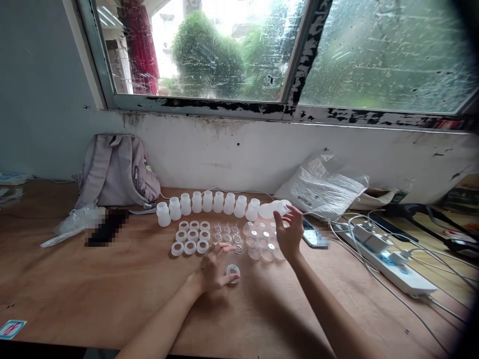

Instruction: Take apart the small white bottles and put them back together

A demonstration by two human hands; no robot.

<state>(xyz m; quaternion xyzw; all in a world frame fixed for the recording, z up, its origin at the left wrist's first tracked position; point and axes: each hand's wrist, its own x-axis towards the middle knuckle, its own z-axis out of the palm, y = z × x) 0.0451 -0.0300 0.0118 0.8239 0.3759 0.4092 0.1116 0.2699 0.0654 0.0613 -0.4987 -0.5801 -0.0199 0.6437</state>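
My left hand (pixel 215 267) rests low over the table, thumb and fingers apart. Its thumb lies at the near edge of a single whitish plastic ring (pixel 232 269). My right hand (pixel 291 232) is raised with its thumb apart from the curled fingers, and nothing shows in its grasp. It overlaps the right end of a whitish translucent piece (pixel 273 208) lying flat; whether it touches it I cannot tell. Below that hand sit several clear round discs (pixel 267 243). Between the hands are small clear ring parts with thin stems (pixel 226 230). White plastic rings (pixel 190 246) stand in rows left of them.
Several frosted bottles (pixel 207 202) form a curved row at the back. A backpack (pixel 116 172), plastic bag (pixel 77 222) and blurred dark object (pixel 107 228) are left. A phone (pixel 315 235), silvery mailer bag (pixel 322 187), power strip (pixel 392 269) and loose cables are right.
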